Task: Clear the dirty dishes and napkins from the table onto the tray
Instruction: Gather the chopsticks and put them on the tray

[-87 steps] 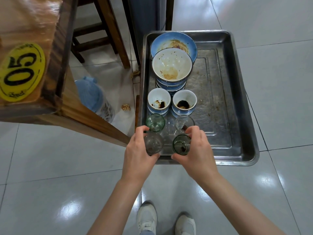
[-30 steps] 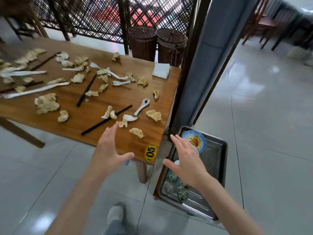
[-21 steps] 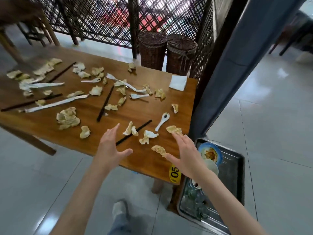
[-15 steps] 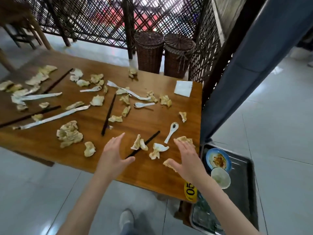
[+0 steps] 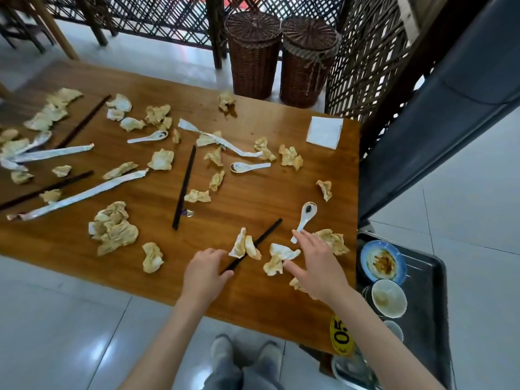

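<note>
Near the surface's (image 5: 253, 302) front edge, the left hand (image 5: 204, 273) pinches the near end of black chopsticks (image 5: 260, 237). Just right, the right hand (image 5: 316, 267), fingers spread and relaxed, hovers over crumpled napkins (image 5: 278, 258), fingertips touching a white spoon (image 5: 304, 220). The tray (image 5: 433, 305) holding dirty bowls (image 5: 388, 298) sits beyond the right edge.

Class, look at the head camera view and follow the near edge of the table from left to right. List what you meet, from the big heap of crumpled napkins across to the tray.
Heap of crumpled napkins → left hand → right hand → blue plate on the tray.
</note>
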A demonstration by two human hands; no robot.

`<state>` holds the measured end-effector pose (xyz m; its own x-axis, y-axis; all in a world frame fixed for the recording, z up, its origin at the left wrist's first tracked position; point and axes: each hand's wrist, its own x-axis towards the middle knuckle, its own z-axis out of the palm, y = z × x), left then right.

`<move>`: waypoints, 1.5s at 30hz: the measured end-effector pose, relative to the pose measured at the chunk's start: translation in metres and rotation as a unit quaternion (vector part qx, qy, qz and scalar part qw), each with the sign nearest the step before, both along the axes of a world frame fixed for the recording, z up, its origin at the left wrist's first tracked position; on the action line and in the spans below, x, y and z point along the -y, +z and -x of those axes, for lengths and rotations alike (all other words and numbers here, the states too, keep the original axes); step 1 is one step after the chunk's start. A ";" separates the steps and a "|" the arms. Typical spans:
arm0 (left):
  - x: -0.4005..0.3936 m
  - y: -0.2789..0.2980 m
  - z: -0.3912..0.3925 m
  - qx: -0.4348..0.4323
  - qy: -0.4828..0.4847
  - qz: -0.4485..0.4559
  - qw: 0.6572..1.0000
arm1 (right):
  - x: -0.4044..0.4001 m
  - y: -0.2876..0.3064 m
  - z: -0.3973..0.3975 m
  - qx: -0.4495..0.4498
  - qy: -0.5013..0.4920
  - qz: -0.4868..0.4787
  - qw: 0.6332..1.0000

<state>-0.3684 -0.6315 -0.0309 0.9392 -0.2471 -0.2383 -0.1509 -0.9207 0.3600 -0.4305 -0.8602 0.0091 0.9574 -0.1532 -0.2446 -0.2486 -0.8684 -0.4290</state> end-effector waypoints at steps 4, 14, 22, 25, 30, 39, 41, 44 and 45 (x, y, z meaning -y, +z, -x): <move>0.008 -0.010 -0.002 -0.016 -0.019 -0.033 0.999 | 0.010 -0.001 -0.004 -0.005 -0.003 -0.003 1.000; 0.018 -0.019 -0.002 -0.023 0.000 -0.048 0.999 | 0.025 0.004 -0.008 0.006 -0.009 -0.007 1.000; 0.023 -0.024 -0.004 -0.064 0.035 -0.041 0.997 | 0.030 0.000 -0.006 0.010 -0.002 -0.002 1.000; 0.027 -0.026 -0.004 -0.078 0.045 -0.049 0.995 | 0.031 -0.003 -0.005 0.007 0.004 -0.001 1.000; 0.030 -0.025 -0.002 -0.081 0.065 -0.045 0.994 | 0.033 -0.004 -0.010 0.007 0.005 -0.002 1.000; -0.010 -0.003 -0.023 -0.082 0.123 0.085 0.985 | 0.020 0.008 -0.049 0.030 -0.015 0.006 0.999; -0.020 0.003 -0.031 -0.080 0.122 0.118 0.982 | 0.010 0.008 -0.060 0.034 -0.012 0.000 0.999; -0.037 0.011 -0.046 -0.059 0.126 0.160 0.977 | -0.009 0.008 -0.080 0.038 -0.014 0.000 0.999; -0.043 0.013 -0.053 -0.053 0.129 0.168 0.976 | -0.017 0.008 -0.087 0.038 -0.017 -0.002 0.999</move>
<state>-0.3156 -0.5883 -0.0176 0.9548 -0.0873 -0.2841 0.1245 -0.7506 0.6489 -0.3437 -0.8436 0.0170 0.9674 -0.1848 -0.1728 -0.2446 -0.8583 -0.4512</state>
